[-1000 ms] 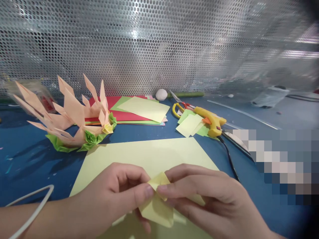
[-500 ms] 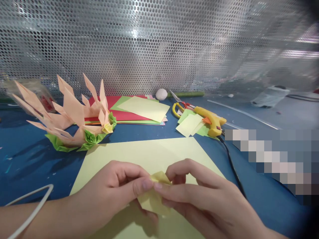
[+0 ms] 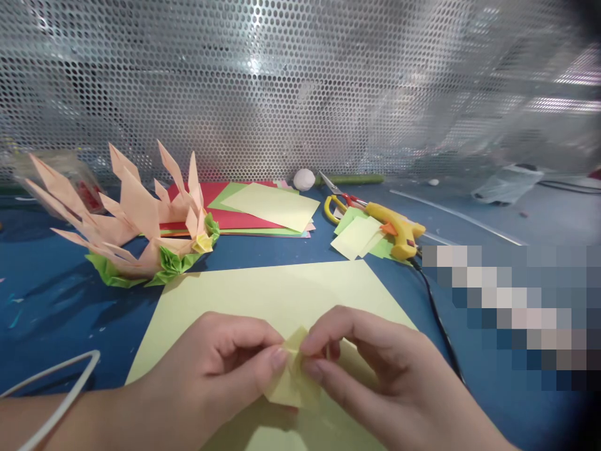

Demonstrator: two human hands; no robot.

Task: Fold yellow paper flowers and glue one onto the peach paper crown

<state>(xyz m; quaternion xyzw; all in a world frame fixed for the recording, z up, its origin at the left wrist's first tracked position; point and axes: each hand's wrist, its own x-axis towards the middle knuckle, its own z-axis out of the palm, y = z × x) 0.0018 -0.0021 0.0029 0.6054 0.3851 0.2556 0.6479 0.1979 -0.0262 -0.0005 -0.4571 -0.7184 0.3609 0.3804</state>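
Note:
A small piece of folded yellow paper (image 3: 293, 385) is pinched between both hands at the bottom middle of the view. My left hand (image 3: 230, 369) grips its left edge between thumb and forefinger. On the opposite side, my right hand (image 3: 370, 369) pinches the paper with thumb and forefinger, its other fingers curled behind. A crease runs down the piece between the two thumbs, and its top comes to a point. Beneath the hands lies a large pale yellow sheet (image 3: 263, 285) on the blue table.
A peach-and-green folded paper crown (image 3: 141, 213) stands at left. Stacked coloured paper (image 3: 272, 207) lies behind the sheet. To the right are small paper squares (image 3: 354, 235), scissors (image 3: 338, 194), a yellow glue gun (image 3: 401, 232) with a black cord, and a white ball (image 3: 304, 180). A perforated metal panel (image 3: 263, 94) rises behind.
My right thumb has moved down and the right forefinger now pinches nearer the top of the yellow paper. The paper shows a sharper crease and a pointed top.

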